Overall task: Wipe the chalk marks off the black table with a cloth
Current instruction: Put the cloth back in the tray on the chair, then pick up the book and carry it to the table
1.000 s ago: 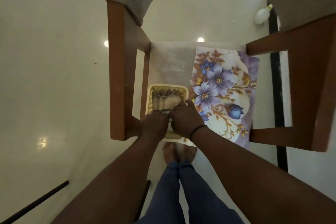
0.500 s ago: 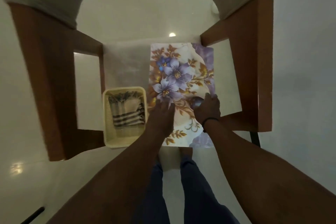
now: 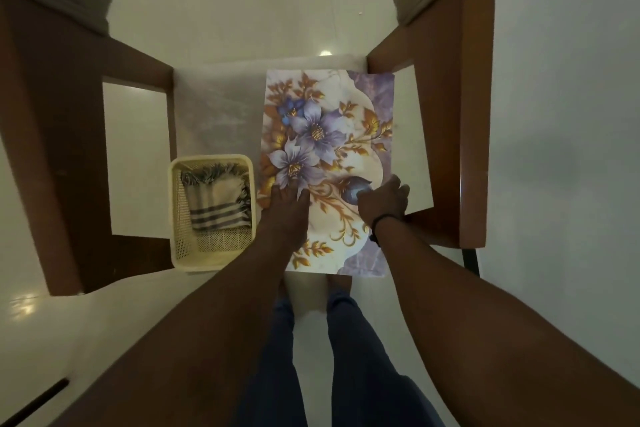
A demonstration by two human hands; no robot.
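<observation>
A folded striped cloth (image 3: 216, 199) with a fringed edge lies in a cream plastic basket (image 3: 180, 218) on the left of the small table. The bare table top (image 3: 214, 107) beyond the basket shows whitish chalky smears. A floral mat (image 3: 329, 135) with purple flowers and gold leaves covers the table's right half. My left hand (image 3: 287, 199) rests flat on the mat's near left part, fingers straight. On the mat near its right edge lies my right hand (image 3: 382, 201), wearing a dark wristband. Neither hand holds the cloth.
Brown wooden frames stand on both sides of the table, left (image 3: 52, 149) and right (image 3: 471, 114). The white tiled floor (image 3: 568, 149) surrounds them. My legs in blue trousers (image 3: 346, 357) and bare feet are below the table's near edge.
Both hands have left the cloth in the basket and moved right onto the floral mat. The view has shifted so the table sits more centrally.
</observation>
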